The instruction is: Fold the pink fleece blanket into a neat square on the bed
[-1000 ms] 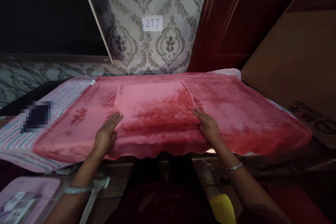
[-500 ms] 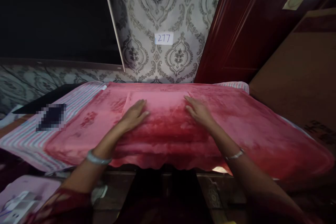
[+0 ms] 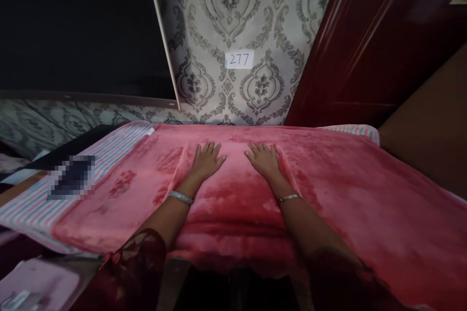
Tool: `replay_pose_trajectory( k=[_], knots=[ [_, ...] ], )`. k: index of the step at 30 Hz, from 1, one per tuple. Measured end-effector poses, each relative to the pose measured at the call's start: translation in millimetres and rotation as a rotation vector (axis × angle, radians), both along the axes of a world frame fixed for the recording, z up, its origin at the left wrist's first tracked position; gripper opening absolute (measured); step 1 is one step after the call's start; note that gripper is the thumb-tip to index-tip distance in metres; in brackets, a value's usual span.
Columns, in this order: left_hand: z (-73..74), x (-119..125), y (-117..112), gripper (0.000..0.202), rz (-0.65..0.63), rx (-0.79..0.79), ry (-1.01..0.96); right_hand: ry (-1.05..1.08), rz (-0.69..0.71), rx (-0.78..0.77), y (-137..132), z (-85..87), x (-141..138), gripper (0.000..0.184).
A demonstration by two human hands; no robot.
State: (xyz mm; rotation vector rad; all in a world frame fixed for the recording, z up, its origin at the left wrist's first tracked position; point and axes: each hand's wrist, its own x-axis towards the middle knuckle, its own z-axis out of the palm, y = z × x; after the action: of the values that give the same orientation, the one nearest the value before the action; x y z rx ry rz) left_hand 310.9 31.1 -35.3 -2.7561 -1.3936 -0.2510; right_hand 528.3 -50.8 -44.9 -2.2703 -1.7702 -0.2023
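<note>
1. At far left, a striped sheet (image 3: 32,199) showing from under the pink blanket (image 3: 365,194), with a pale pink box (image 3: 36,286) lower down at the frame's corner.
2. Left of centre, the left hand (image 3: 207,159): palm down, fingers spread, holding nothing, pressed flat onto the folded cloth (image 3: 233,209), with a silver bangle (image 3: 180,197) on the wrist.
3. Folded cloth itself: lying mid-blanket, below the patterned wall (image 3: 226,5) and its paper label (image 3: 239,60).
4. Just to the right, the right hand (image 3: 263,159): likewise flat and splayed, empty, near the left hand but apart from it.
5. Step in hand, by judgement: smoothing the fold near its far edge.
6. Next move, by judgement: calls for even downward pressure on both sides together, so as not to drag the layers askew.
</note>
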Motion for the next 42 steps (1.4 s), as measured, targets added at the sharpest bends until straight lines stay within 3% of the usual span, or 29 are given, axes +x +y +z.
replay_pose_trajectory(
  k=[4, 11, 16, 21, 24, 27, 34, 42],
  knots=[
    [0.5, 2, -3, 0.066, 0.005, -0.001, -0.006, -0.006, -0.002, 0.048, 3, -8.5, 2, 0.053],
    [0.9, 0, -9, 0.062, 0.015, 0.050, -0.068, -0.011, -0.016, 0.045, 2, -6.9, 0, 0.053],
    [6.0, 0, -7, 0.058, 0.149, 0.121, -0.082, 0.001, -0.021, 0.008, 1, -4.3, -2, 0.055],
    [21.3, -10, 13, 0.068, 0.238, -0.043, 0.038, 0.025, -0.003, -0.060, -2, 10.5, 7, 0.054],
    [25.3, -21, 26, 0.068, 0.307, -0.143, 0.003, 0.083, -0.093, -0.102, -6, 17.3, 23, 0.052],
    [22.1, -29, 31, 0.067, 0.326, -0.143, -0.063, 0.181, -0.173, -0.098, -10, 15.2, 37, 0.054],
    [13.1, -35, 38, 0.066, 0.285, -0.137, -0.092, 0.225, -0.183, -0.021, -13, 0.9, 45, 0.058],
    [10.6, -33, 39, 0.067, 0.294, -0.121, -0.108, 0.244, -0.188, 0.009, -12, -0.5, 47, 0.056]
  ],
)
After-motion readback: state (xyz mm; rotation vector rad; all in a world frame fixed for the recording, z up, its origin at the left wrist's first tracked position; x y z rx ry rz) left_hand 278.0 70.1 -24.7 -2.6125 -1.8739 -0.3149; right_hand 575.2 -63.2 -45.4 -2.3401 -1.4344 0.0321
